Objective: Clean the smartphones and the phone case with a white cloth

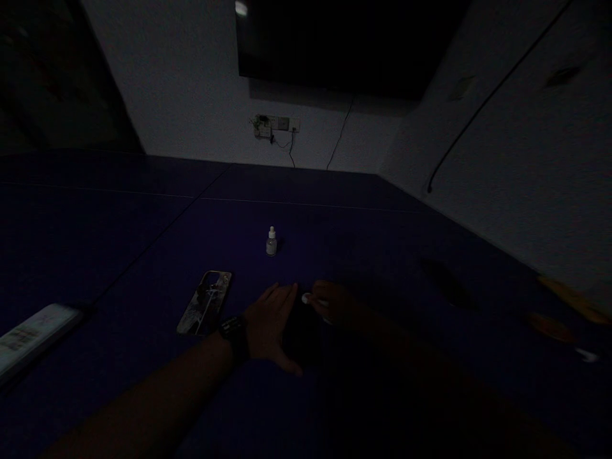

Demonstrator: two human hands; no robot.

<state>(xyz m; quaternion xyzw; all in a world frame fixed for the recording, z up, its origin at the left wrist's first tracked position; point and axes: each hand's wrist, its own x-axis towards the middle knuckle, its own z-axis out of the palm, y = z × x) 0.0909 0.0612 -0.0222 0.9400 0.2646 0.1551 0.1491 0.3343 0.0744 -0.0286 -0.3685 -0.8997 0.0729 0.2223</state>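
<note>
In the dim light, my left hand lies with its fingers stretched out and thumb apart, a dark watch on its wrist. It rests against the left side of a dark, flat object that I cannot make out clearly. My right hand is closed over the far right part of that object. A small white item pokes out from its fingers; its kind is too dark to tell. Beyond both hands stands a small dropper bottle with a white top. A phone with a patterned back lies left of my left hand.
A long white box lies at the left on the dark blue surface. A dark object, an orange item and a yellow strip are at the right. A wall-mounted screen hangs above sockets and cables.
</note>
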